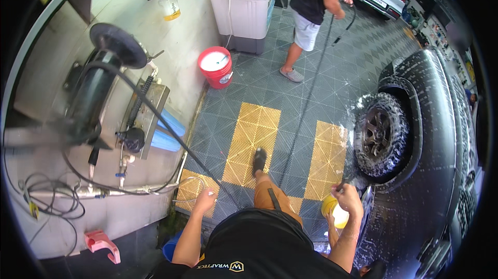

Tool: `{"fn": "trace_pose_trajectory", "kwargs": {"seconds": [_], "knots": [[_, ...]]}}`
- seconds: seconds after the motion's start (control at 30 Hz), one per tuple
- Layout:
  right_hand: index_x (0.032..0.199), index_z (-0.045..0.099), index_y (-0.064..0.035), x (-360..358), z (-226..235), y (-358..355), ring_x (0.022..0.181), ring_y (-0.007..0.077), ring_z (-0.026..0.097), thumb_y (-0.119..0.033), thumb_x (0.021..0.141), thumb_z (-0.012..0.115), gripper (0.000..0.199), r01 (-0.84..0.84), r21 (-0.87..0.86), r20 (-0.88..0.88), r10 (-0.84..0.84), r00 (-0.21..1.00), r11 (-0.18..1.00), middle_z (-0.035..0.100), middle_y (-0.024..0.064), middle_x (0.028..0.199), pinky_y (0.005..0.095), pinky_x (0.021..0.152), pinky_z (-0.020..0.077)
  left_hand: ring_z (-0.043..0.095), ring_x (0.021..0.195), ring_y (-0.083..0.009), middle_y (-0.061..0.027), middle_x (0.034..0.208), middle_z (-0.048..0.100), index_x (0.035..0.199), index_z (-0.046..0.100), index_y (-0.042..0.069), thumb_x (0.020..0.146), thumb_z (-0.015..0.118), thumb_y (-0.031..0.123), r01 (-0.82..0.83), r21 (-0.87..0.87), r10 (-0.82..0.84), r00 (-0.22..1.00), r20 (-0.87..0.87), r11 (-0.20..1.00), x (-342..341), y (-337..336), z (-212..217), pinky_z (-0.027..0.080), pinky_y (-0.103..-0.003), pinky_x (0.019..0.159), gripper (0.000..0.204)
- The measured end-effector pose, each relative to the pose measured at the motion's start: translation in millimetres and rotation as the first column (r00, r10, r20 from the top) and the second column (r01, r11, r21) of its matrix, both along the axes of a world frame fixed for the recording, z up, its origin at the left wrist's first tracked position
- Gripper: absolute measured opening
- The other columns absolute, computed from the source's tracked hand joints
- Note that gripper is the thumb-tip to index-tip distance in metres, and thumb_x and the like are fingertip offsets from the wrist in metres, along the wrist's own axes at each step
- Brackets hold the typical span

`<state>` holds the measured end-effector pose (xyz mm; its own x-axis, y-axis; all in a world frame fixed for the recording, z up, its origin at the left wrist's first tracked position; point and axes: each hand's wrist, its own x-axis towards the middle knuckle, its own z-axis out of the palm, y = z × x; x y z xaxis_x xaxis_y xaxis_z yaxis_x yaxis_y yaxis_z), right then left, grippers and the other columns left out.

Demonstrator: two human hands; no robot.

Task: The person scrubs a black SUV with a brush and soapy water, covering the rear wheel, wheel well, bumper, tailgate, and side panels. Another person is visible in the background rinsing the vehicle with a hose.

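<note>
My left hand point(206, 200) is closed in front of my left hip, beside a thin pale loop of cable or wire point(193, 181). Just past it runs a black hose point(171, 132) from the wall reel; what the fingers hold, if anything, is too small to tell. Out to the right, my right hand point(350, 199) is closed, with a small dark piece showing at its fingertips that I cannot name. Below it is a yellow bucket point(340, 218) with whitish contents. A second forearm point(332, 231), seemingly another person's, reaches up beside that bucket.
A foam-covered dark vehicle point(423, 175) with a soapy wheel point(381, 133) stands close on my right. Ahead are a red bucket point(215, 79) of suds, a washing machine point(241, 14) and a person point(314, 4) holding a hose. The hose reel point(98, 79) juts from the left wall.
</note>
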<state>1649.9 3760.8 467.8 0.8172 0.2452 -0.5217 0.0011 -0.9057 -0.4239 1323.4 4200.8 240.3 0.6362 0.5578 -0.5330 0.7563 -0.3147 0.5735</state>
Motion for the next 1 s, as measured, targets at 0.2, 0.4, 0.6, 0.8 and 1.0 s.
{"fn": "trace_pose_trajectory", "kwargs": {"seconds": [0.2,0.4,0.6,0.8,1.0], "knots": [[0.111,0.078,-0.0086,151.9,-59.0,134.8,0.094,0.0393,0.073,-0.019,0.087,0.076,0.026,-0.122,0.008,-0.105,0.122,0.987,0.993,0.074,0.0244,0.096,0.0456,0.084,0.0553,0.064,0.120,-0.0414,-0.0257,0.131,0.065,0.131,0.064,0.001,0.093,0.069,0.027,0.028,-0.064,-0.036,0.992,-0.122,0.998,153.1,68.8,-6.1,0.050,-0.045,0.103,0.046],[0.111,0.076,-0.0057,283.0,-61.5,321.4,0.099,0.0412,0.070,-0.014,0.089,0.073,0.024,-0.573,0.120,0.089,0.566,0.820,0.811,0.070,0.0205,0.108,0.0482,0.088,0.0555,0.068,0.106,-0.0373,-0.0250,0.132,0.062,0.133,0.062,0.002,0.094,0.070,0.023,-0.219,0.048,0.216,0.974,0.064,0.974,225.1,150.5,22.7,0.054,-0.043,0.094,0.045],[0.111,0.074,-0.0023,388.3,-50.1,558.0,0.109,0.0395,0.068,-0.013,0.090,0.069,0.024,-0.789,0.367,0.231,0.773,0.590,0.492,0.070,0.0196,0.116,0.0468,0.094,0.0540,0.069,0.103,-0.0324,-0.0220,0.127,0.066,0.133,0.060,-0.002,0.090,0.073,0.019,-0.464,0.061,0.446,0.875,0.188,0.884,263.9,206.0,12.5,0.054,-0.040,0.093,0.050],[0.138,0.063,-0.0025,460.3,-178.4,759.8,0.126,0.0381,0.064,-0.025,0.091,0.073,0.053,-0.510,0.202,0.076,0.506,0.859,0.836,0.064,0.0250,0.137,0.0422,0.104,0.0517,0.061,0.124,-0.0354,-0.0219,0.130,0.065,0.135,0.060,-0.001,0.092,0.071,0.022,-0.451,0.111,0.441,0.891,0.107,0.886,348.6,289.3,-17.9,0.047,-0.043,0.104,0.050],[0.134,0.066,-0.0014,531.7,-198.7,730.6,0.108,0.0321,0.072,-0.031,0.093,0.070,0.051,-0.436,0.446,-0.082,0.521,0.850,0.782,0.074,0.0214,0.118,0.0409,0.095,0.0554,0.065,0.117,-0.0323,-0.0207,0.125,0.068,0.132,0.061,-0.002,0.094,0.068,0.022,-0.602,-0.152,0.621,0.769,0.152,0.784,433.1,376.6,-17.3,0.048,-0.039,0.102,0.045]]}}
